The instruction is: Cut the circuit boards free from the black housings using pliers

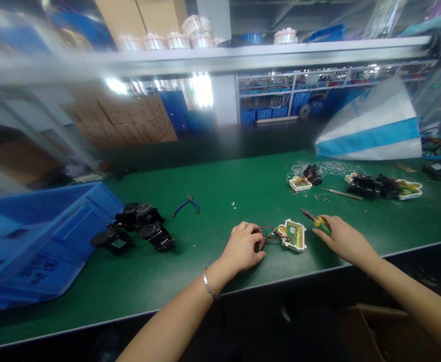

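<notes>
White housing [294, 235] with a green circuit board inside lies on the green bench mat [213, 176], close to the near edge, right between my two hands. Its long axis runs from the far left to the near right, slightly skewed to the bench edge, and its open face points up. Red and dark wires [270, 234] trail out of its left end toward my left hand [242, 247].

That left hand is curled, fingers clenched around a small dark part at the end of those wires, which I can barely make out under my fingertips; the housing sits just beside it, to the right. A bracelet [208, 285] circles that wrist.

My right hand [341, 240] rests just right of the housing and grips a screwdriver [316, 220] by its green-and-yellow handle, the metal shaft pointing away to the far left, past the housing's far corner without touching it.

Farther out on the mat: blue-handled pliers [187, 204], a heap of black parts [135, 229] to my left beside a blue bin [35, 241], scattered small screws [320, 196], and more white trays with black parts [382, 187] at the far right, before a white-and-blue bag [374, 125].
</notes>
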Demonstrator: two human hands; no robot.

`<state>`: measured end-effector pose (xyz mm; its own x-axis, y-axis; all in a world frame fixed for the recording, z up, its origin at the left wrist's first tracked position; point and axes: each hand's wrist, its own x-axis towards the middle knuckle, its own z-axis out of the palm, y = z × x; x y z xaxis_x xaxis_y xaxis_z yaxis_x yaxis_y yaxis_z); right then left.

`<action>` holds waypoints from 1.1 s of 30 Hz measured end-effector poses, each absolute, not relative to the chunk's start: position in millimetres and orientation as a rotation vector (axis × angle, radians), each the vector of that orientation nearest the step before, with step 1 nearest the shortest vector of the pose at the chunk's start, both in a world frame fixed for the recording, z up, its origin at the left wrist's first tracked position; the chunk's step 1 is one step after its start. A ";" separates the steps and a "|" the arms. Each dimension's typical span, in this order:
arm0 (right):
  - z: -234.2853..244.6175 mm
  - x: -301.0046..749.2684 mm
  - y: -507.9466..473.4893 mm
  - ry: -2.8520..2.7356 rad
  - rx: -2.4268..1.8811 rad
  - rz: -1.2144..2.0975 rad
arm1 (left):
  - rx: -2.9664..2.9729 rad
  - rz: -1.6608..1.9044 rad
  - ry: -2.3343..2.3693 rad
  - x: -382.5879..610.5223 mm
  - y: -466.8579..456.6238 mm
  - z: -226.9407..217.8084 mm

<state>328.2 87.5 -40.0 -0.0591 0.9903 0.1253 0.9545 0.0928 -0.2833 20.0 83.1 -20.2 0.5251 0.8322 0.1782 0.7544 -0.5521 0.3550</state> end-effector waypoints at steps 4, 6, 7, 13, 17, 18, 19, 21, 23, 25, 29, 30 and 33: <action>-68.6 359.8 106.7 -2.081 -2.069 -0.203 | 2.519 0.490 1.341 18.9 83.8 -21.3; -71.5 359.6 107.0 -2.042 -2.047 -0.304 | 2.518 0.496 1.337 18.9 83.8 -21.9; -69.0 354.5 105.7 -2.039 -1.998 -0.317 | 2.520 0.499 1.334 19.3 83.6 -22.1; -40.7 279.8 95.2 -2.316 -1.421 0.115 | 2.420 0.653 1.301 18.0 81.9 -19.8; -48.9 242.4 98.5 -2.390 -1.378 0.171 | 2.226 0.854 1.272 2.3 80.4 -18.5; -53.0 238.8 100.3 -2.388 -1.395 0.165 | 2.180 0.869 1.281 -2.5 79.5 -19.6; -57.0 237.0 102.0 -2.387 -1.403 0.158 | 2.142 0.862 1.282 -7.0 78.3 -21.4; -64.3 238.3 105.0 -2.388 -1.379 0.131 | 2.096 0.794 1.253 -13.9 75.7 -27.1; -72.0 243.8 107.5 -2.403 -1.335 0.085 | 2.073 0.728 1.225 -17.7 73.5 -33.7; -81.3 251.0 110.4 -2.419 -1.327 0.010 | 2.044 0.722 1.241 -19.6 72.3 -39.4; -91.2 255.9 110.2 -2.292 -1.466 -0.253 | 1.989 0.794 1.280 -21.8 71.6 -45.7; -87.3 252.3 106.6 -2.249 -1.478 -0.290 | 1.985 0.807 1.277 -21.9 71.5 -46.5; -58.1 227.4 87.1 -2.244 -1.339 -0.182 | 1.986 0.823 1.272 -21.0 71.5 -48.2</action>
<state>227.4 87.1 -58.1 -0.3791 0.7826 0.4937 0.8520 0.5034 -0.1438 -21.0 71.5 -48.2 0.3376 0.9266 0.1658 0.5311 -0.3329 0.7791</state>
